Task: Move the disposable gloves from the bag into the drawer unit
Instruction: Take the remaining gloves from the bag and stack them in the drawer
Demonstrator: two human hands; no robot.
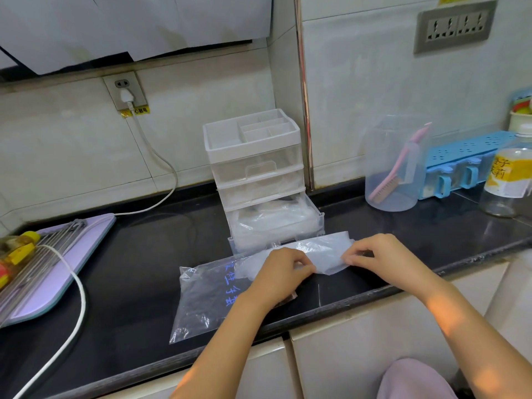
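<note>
Broadly, the black countertop point(138, 254) runs across the whole view, its near edge above pale cabinet fronts. At the left a purple cutting board point(57, 277) is cut off by the frame, with metal rods and a half-seen yellow-capped bottle lying on it and a white cable point(77, 306) crossing its corner. The clear drawer unit point(253, 156) stands against the tiled wall. Its bottom drawer point(276, 226) is pulled out and holds crumpled translucent plastic, though how much of it is hard to make out. Flat in front lies the bag point(201, 300), blue writing partly hidden by the left forearm. To the right stand a clear jug point(394, 168) holding a pink brush point(385, 185), and a bottle point(506, 182) cropped at the edge. The folded gloves point(325, 254) sit just before the open drawer, touching the bag's mouth. The left hand point(282, 272) and right hand point(383, 260) are apart, each pinching one end of that bundle.
</note>
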